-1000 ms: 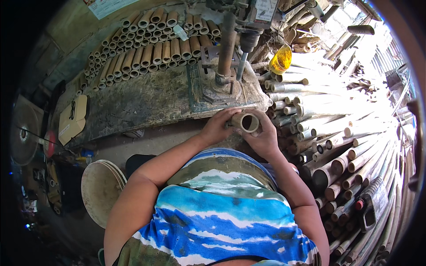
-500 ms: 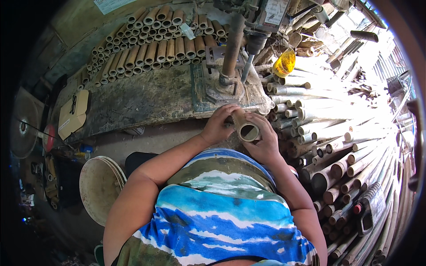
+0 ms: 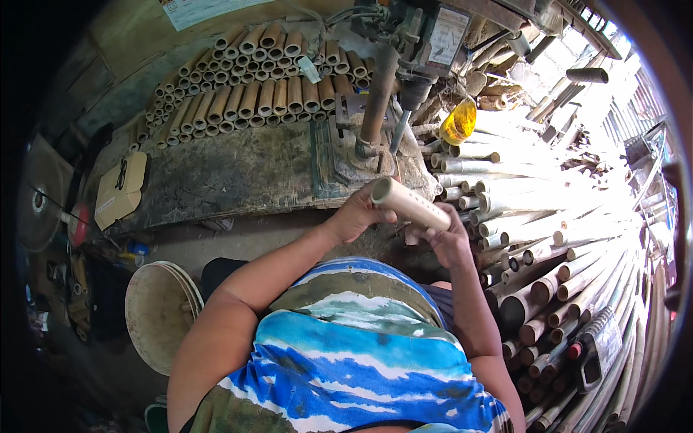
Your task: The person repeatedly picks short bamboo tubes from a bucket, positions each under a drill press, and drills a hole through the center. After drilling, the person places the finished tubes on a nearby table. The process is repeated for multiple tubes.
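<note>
From my remote seat I log one bamboo tube (image 3: 406, 204), held aslant just near of the bench (image 3: 238, 169). Left hand (image 3: 358, 215) part-curled, gripping its left end; right hand (image 3: 452, 239) closed around the right. My judgement: support both ends, turn gently, keep fingers off the hole row (image 3: 419, 198). Tube pale, smooth-looking, hollow, thick-walled; bench top dark, scuffed.

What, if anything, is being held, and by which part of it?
A bamboo tube with a row of holes: the left hand grips it near its visible open end, the right hand at its opposite end.
</note>
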Tool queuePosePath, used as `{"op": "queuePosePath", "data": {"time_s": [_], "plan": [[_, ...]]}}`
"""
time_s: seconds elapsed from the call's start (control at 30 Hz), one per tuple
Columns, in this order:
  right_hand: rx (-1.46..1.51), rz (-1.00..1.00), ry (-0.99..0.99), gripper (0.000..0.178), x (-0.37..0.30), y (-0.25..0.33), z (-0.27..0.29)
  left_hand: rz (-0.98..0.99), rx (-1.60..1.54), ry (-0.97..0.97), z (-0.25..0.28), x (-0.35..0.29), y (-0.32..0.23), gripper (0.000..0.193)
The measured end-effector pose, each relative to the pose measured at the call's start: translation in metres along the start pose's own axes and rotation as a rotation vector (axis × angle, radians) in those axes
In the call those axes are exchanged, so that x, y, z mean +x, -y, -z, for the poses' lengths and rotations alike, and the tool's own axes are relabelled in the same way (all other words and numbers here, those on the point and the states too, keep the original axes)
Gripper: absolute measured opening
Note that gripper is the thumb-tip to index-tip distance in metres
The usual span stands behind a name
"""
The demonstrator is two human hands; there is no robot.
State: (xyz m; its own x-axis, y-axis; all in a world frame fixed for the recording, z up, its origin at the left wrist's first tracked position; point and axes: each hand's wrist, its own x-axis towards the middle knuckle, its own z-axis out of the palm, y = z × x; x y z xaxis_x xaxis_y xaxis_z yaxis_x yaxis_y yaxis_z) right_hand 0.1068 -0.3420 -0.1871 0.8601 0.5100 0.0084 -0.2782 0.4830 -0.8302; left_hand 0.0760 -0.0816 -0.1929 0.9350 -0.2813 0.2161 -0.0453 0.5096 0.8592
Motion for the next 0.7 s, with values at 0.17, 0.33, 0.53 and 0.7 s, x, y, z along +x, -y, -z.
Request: {"op": "queuePosePath", "data": {"time_s": [0.17,0.33,0.53,0.7], "plan": [[-0.396,-0.098,-0.013,0.069,0.005,-0.025,0.01,-0.025,0.151,0.054,-0.017,-0.001,0.004,0.078],[-0.577,-0.044,0.003,0.068,0.005,-0.026,0.003,-0.033,0.278,0.051,-0.026,-0.006,0.003,0.074],[-0.658,0.106,0.092,0.065,0.009,-0.027,-0.003,-0.294,0.657,0.084,-0.033,-0.011,-0.009,0.07],[-0.625,0.239,0.16,0.064,0.006,-0.026,-0.009,-0.482,0.812,0.097,-0.039,-0.011,-0.015,0.063]]}}
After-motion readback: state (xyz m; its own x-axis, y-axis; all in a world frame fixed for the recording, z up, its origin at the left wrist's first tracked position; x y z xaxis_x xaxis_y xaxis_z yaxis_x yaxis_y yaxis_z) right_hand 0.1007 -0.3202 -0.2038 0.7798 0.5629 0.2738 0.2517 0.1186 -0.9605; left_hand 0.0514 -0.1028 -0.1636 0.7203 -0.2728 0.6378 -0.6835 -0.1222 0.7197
